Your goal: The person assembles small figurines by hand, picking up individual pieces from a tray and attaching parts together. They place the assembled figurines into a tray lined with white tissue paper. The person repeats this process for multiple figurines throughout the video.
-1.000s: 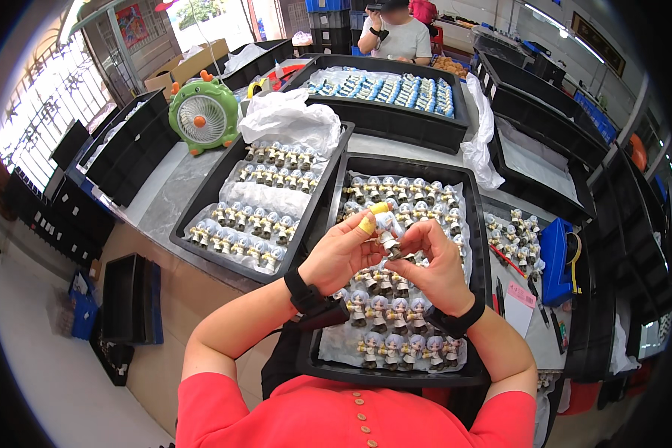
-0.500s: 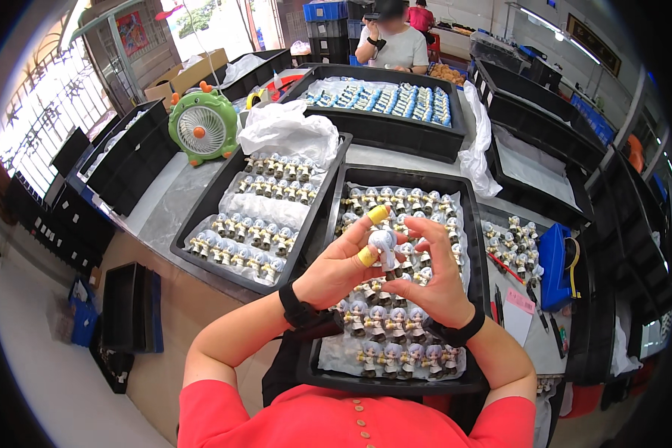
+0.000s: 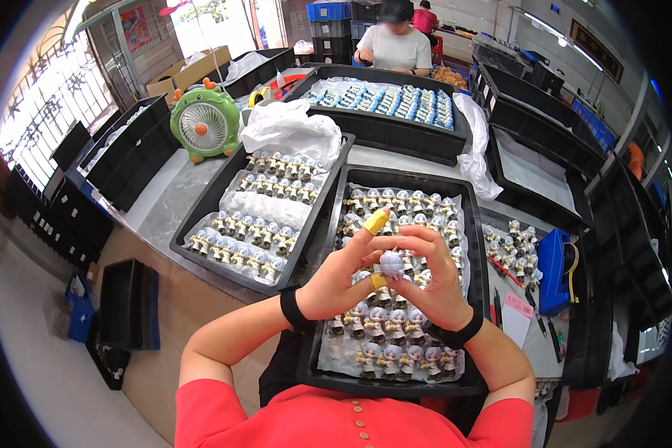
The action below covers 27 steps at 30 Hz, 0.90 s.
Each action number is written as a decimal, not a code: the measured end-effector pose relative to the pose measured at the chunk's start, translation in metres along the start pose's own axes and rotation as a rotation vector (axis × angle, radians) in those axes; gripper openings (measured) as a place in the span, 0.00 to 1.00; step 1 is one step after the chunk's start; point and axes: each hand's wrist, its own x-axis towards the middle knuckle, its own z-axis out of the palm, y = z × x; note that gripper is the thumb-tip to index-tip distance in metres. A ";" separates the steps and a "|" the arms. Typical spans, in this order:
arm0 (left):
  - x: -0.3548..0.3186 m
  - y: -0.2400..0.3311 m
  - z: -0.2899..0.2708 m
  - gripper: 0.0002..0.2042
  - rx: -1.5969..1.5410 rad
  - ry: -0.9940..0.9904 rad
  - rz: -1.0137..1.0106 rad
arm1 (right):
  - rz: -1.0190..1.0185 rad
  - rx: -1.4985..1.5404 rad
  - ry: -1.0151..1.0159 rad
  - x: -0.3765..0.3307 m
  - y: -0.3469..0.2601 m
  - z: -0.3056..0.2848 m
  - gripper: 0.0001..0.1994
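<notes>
With half-curled left hand [image 3: 343,280], forefinger [image 3: 377,220] lifted, and half-curled right hand [image 3: 434,287], holds small lilac-haired figurine [image 3: 392,263] between the fingertips. Seems to be turning and inspecting; next, probably needs light, steady grip. Directly below both hands, shows black tray [image 3: 476,269] with similar figurines [image 3: 378,325]; farther leftward, second tray [image 3: 215,196]; right of right hand, heaped figurines [image 3: 513,243].

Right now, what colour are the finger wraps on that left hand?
Yellow finger wraps, best in the head view.

Left hand [image 3: 336,282] and right hand [image 3: 439,287] are partly hiding the figurine [image 3: 393,263]; the near edge is cutting off the red shirt [image 3: 306,418].
</notes>
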 end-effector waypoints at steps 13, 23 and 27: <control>0.034 0.000 -0.075 0.19 -0.012 0.312 -0.168 | 0.105 0.035 0.053 0.000 0.008 -0.003 0.25; 0.087 -0.090 -0.236 0.20 0.615 0.348 -0.684 | 0.321 0.185 0.020 -0.001 0.018 0.004 0.17; 0.113 -0.128 -0.221 0.22 0.978 0.232 -0.656 | 0.362 0.211 0.018 -0.002 0.023 0.004 0.14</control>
